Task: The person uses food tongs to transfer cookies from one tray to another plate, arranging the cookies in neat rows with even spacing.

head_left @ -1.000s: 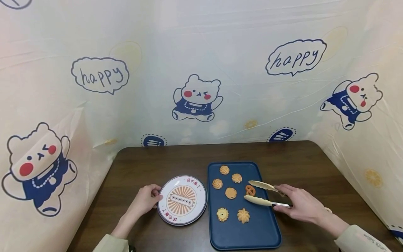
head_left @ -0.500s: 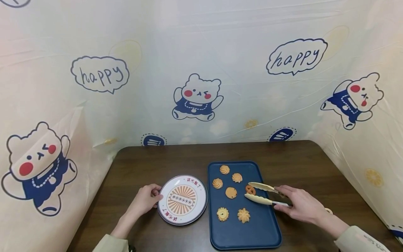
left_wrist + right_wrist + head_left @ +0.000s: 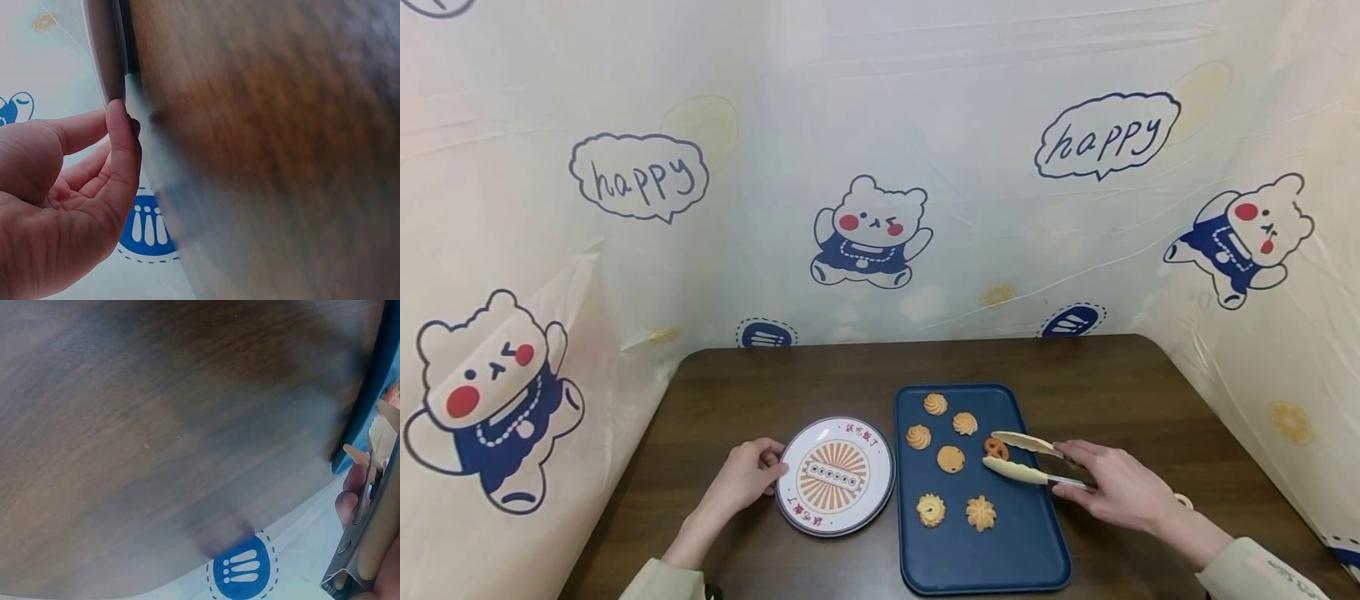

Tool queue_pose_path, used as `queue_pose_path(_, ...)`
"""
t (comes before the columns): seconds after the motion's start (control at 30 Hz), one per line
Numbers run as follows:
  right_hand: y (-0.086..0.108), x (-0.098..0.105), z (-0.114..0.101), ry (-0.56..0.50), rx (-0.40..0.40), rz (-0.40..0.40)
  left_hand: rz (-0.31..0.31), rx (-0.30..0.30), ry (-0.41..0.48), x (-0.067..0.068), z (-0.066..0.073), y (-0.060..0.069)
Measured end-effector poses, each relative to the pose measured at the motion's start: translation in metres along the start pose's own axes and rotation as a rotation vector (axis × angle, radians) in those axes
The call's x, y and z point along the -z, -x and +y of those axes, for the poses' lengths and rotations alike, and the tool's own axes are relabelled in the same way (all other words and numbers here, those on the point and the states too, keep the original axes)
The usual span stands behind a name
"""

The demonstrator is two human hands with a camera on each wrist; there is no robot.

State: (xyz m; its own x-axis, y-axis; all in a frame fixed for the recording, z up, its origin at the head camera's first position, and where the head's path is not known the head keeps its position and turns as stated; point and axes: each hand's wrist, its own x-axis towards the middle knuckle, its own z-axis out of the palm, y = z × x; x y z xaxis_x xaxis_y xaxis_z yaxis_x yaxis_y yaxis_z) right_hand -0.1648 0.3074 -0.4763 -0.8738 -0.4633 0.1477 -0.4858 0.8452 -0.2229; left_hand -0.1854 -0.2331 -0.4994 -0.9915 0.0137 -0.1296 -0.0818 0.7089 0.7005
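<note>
My left hand (image 3: 747, 477) pinches the left rim of a round white plate (image 3: 835, 521) between thumb and fingers; the left wrist view shows the thumb and a finger on the plate's edge (image 3: 106, 50). My right hand (image 3: 1116, 487) grips a pair of tongs (image 3: 1022, 473) with cream tips. The tips are parted, one on either side of a pretzel (image 3: 996, 448) lying on the blue tray (image 3: 985, 567). In the right wrist view the tongs (image 3: 375, 531) appear at the right edge.
Left of the pretzel lies a round speckled cookie (image 3: 951, 459), with swirled cookies (image 3: 965, 423) farther back and flower-shaped ones (image 3: 981, 513) nearer. The plate stands left of the tray on the brown table (image 3: 820, 375). A printed curtain (image 3: 880, 100) hangs behind.
</note>
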Motion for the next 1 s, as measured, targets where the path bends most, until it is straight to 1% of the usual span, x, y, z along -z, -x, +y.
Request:
queue_pose_path(0.17, -0.004, 0.002, -0.003, 0.002, -0.004, 0.007, -0.001, 0.011, 0.002, 0.000, 0.002, 0.001)
queue_pose_path(0.47, -0.016, 0.006, -0.015, -0.007, 0.029, 0.013, -0.002, 0.010, 0.007, 0.000, 0.000, 0.002)
queue_pose_path(0.7, -0.031, 0.013, -0.031, -0.038, 0.075, 0.015, -0.008, 0.011, -0.001, 0.001, 0.001, 0.002)
queue_pose_path(0.9, -0.047, 0.012, -0.042, -0.032, 0.103, 0.008, -0.015, 0.009, -0.002, 0.001, 0.002, 0.002)
queue_pose_path(1.0, -0.055, 0.012, -0.047, -0.048, 0.117, -0.001, -0.010, 0.010, 0.000, 0.001, 0.002, 0.003)
